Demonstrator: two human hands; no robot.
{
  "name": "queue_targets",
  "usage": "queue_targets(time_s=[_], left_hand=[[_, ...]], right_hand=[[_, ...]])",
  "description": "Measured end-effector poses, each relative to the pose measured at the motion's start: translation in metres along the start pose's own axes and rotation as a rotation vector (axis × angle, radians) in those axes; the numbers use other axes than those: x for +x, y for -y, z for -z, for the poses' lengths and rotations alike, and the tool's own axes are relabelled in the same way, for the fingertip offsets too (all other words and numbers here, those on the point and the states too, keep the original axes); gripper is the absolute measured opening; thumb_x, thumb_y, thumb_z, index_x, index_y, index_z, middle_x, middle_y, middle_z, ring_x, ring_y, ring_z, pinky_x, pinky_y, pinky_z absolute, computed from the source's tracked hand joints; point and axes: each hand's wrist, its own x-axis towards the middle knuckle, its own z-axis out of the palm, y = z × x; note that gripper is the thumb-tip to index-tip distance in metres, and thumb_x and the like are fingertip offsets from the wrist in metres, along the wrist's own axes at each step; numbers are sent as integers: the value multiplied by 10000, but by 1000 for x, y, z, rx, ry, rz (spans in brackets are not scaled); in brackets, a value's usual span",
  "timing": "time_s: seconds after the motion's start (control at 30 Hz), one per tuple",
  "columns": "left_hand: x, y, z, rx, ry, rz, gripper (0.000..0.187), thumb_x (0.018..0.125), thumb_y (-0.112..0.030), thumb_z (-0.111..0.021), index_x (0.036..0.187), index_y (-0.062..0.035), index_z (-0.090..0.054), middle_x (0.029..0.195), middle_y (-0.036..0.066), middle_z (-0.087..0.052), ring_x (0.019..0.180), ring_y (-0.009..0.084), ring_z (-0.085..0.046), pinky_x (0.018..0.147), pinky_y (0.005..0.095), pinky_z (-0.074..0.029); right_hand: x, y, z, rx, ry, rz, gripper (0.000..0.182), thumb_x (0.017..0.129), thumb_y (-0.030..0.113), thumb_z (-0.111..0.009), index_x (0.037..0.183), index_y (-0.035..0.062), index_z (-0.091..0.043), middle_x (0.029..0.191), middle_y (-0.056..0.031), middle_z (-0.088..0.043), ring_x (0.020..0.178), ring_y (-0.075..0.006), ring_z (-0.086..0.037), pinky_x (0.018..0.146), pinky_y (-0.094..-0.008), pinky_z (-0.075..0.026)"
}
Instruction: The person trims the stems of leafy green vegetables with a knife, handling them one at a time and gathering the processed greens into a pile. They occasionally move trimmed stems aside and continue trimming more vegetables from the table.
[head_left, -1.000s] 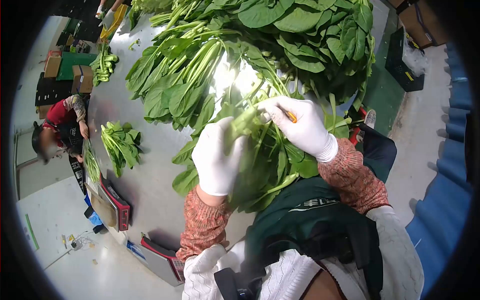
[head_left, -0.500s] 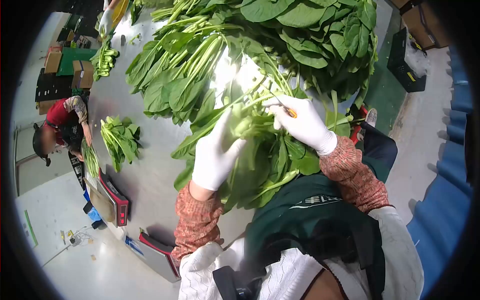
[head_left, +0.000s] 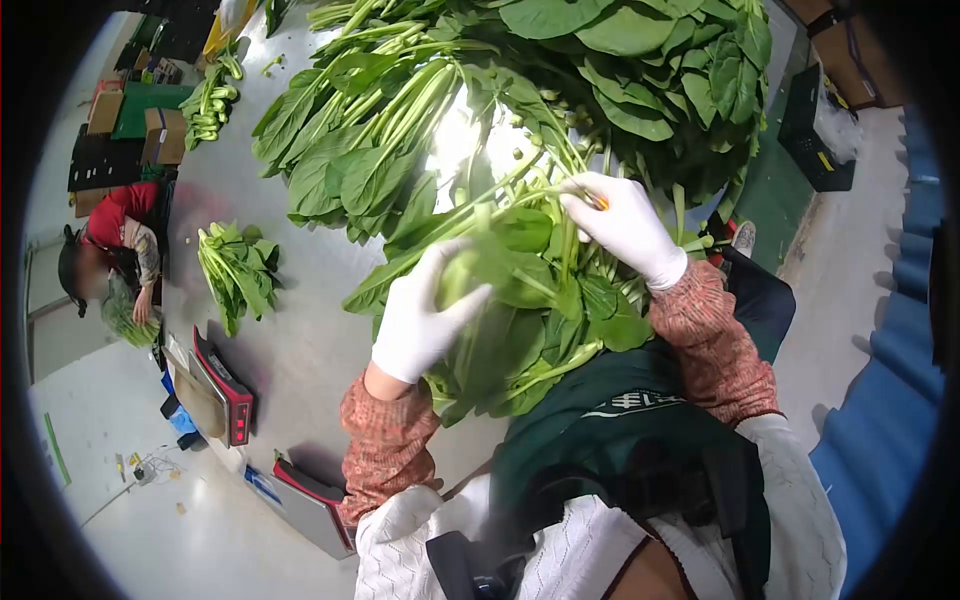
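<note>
My left hand [head_left: 425, 312], in a white glove, is closed round a blurred bunch of leafy greens [head_left: 485, 290] in front of me. To its right, my gloved right hand [head_left: 625, 225] is closed round a small tool, of which only an orange bit [head_left: 601, 202] shows between the fingers. Stems and loose leaves lie beneath and between both hands. A big pile of greens [head_left: 640, 60] rises behind them, with another heap of long-stemmed greens [head_left: 370, 140] to the left.
A small bunch [head_left: 238, 272] lies on the metal table [head_left: 310, 290]. Red-edged scales [head_left: 225, 390] stand at its near left edge. A co-worker in red [head_left: 120, 225] holds greens at far left. A black crate [head_left: 815, 130] sits on the floor at right.
My right hand has moved slightly right, away from my left hand, which has shifted a little left and down with the bunch. The co-worker has lifted greens off the table edge.
</note>
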Motion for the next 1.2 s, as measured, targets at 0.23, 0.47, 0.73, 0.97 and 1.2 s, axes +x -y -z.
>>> queue_targets(time_s=[0.23, 0.47, 0.73, 0.97, 1.2], left_hand=[[16, 23, 29, 42, -158, 30, 174, 856, -35, -638, 1027, -4, -629, 818, 12, -650, 734, 101, -605, 708, 253, -495], [98, 54, 92, 646, -452, -89, 341, 810, -204, -722, 1125, -101, -640, 960, 173, -695, 878, 353, -675, 764, 400, -529], [283, 134, 198, 799, -496, 153, 572, 768, -318, -718, 1265, -79, -565, 1157, 178, -665, 1047, 353, -639, 898, 425, -507], [361, 194, 226, 716, -137, 436, 709, 711, -471, -778, 1240, -43, -579, 1098, 221, -682, 1035, 374, -653, 900, 442, -506], [323, 217, 204, 878, -189, 205, 391, 805, -331, -664, 1103, -80, -684, 1002, 227, -684, 977, 388, -650, 847, 451, -516]], right_hand=[[1, 6, -15, -152, -93, 138, 455, 884, 68, -661, 1327, 33, -560, 600, -33, -547, 538, -60, -511, 525, -248, -421], [17, -20, -24, -162, 142, 56, 318, 908, 92, -614, 1217, 21, -632, 669, -99, -658, 586, -113, -626, 563, -259, -481], [41, -21, -33, -71, 277, -252, 181, 940, 189, -586, 1048, 68, -667, 684, -98, -670, 615, -193, -679, 602, -310, -509], [47, -31, -35, -73, 237, -75, 100, 942, 86, -622, 954, -8, -654, 640, -57, -639, 548, -115, -636, 527, -265, -493], [44, -33, -41, -307, 141, 196, 35, 900, 52, -632, 891, 19, -640, 607, -73, -609, 513, -169, -623, 503, -288, -477]])
